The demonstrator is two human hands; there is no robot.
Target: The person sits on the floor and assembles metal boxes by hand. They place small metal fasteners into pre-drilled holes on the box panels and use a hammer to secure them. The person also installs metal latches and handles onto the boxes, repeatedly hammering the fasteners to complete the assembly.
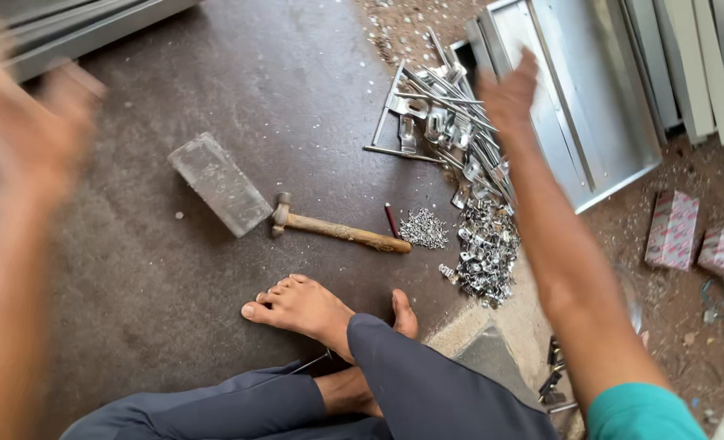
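My left hand (28, 122) is raised at the left edge, blurred, fingers apart and holding nothing. My right hand (508, 90) reaches out over a heap of thin metal strips and brackets (451, 122), beside a sheet-metal panel (574, 106); it looks empty with fingers spread. A wooden-handled hammer (337, 231) lies on the dark floor sheet beside a grey metal block (219, 183). A small red pencil (391, 220) and a mound of tiny screws (424, 228) lie near the hammer's handle end. My bare feet (305, 305) rest just below.
A pile of small shiny metal clips (486, 253) sits right of the screws. Patterned small boxes (673, 230) lie on the dirt at right. Long metal sections (688, 57) lie at top right, more metal channel (77, 33) at top left.
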